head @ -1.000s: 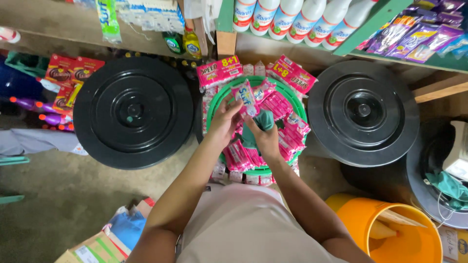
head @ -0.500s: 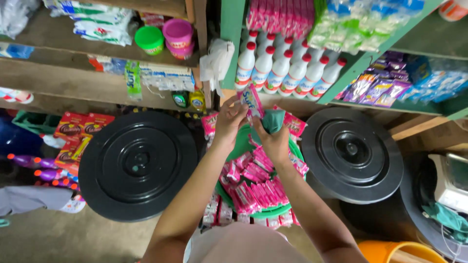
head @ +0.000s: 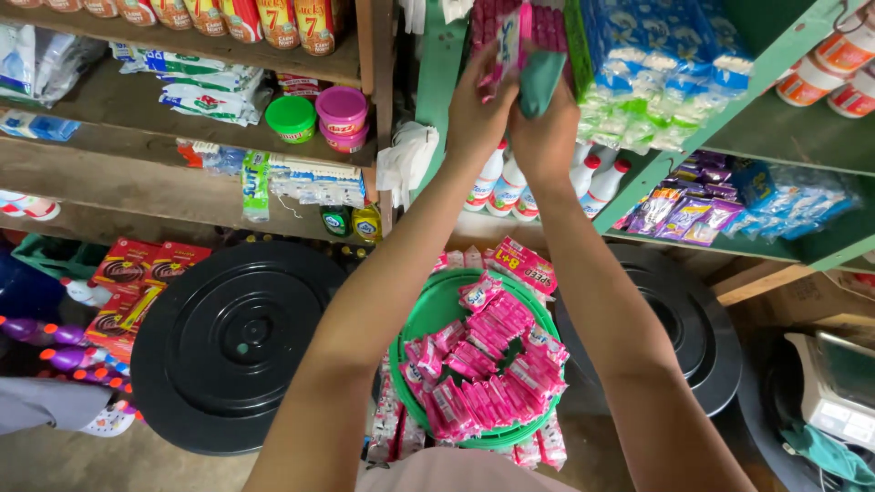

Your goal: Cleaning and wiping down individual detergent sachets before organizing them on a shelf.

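Both my arms reach up to the green shelf unit. My left hand grips a pink sachet at the row of pink sachets on the upper shelf. My right hand holds a teal cloth right beside it. Below my arms sits a green round basin with several pink sachets in it, some hanging over its rim.
Two black round drum lids flank the basin. White bottles with red caps, blue packs, purple sachets, a green tub and a pink tub fill the shelves. A scale stands at the right.
Both hands rose from the green basin to the upper shelf, carrying the pink sachet and the teal cloth. The view tilted upward, showing more shelves.
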